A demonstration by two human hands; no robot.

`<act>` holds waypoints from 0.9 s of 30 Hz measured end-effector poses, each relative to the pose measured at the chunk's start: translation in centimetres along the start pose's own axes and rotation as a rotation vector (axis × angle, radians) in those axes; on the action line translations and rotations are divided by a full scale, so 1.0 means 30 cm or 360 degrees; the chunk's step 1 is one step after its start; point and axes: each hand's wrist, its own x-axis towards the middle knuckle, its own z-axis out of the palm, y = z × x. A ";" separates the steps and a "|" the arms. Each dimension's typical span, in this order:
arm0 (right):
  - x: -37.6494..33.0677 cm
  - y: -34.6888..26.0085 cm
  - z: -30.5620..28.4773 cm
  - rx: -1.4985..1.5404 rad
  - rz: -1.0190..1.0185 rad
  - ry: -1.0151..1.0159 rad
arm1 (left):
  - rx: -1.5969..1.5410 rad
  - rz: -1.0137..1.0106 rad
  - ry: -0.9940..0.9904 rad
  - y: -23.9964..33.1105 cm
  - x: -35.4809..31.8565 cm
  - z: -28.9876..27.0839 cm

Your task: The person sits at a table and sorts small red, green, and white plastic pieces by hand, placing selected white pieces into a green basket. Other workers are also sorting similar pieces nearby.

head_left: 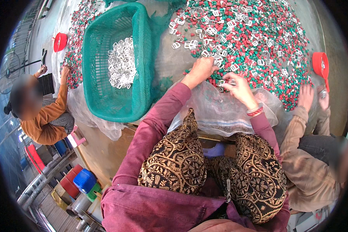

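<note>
Head view: left hand (pixel 202 69) fingers down in the mixed red-green-white pile (pixel 259 42), right hand (pixel 239 87) pinching a white clip (pixel 232 81), green basket (pixel 116 62) far left partly filled, most unsorted.

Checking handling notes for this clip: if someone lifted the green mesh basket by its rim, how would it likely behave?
The green mesh basket would probably lift easily: its walls are open plastic mesh and only a shallow heap of clear plastic buckles lies inside. The rim looks moulded and keeps its shape, so likely fairly stiff. The loose buckles would probably slide toward the low side if it tilts.
</note>
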 end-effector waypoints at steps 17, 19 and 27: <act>0.008 0.065 -0.086 0.1531 0.0361 0.0273 | 0.0355 0.0236 0.0028 0.024 0.061 -0.030; -0.002 0.060 -0.106 0.1487 0.0381 0.0223 | 0.0334 0.0282 0.0013 0.007 0.074 -0.016; -0.035 0.004 -0.162 0.2173 -0.0059 -0.0095 | -0.0910 -0.0357 -0.0123 -0.014 0.022 -0.151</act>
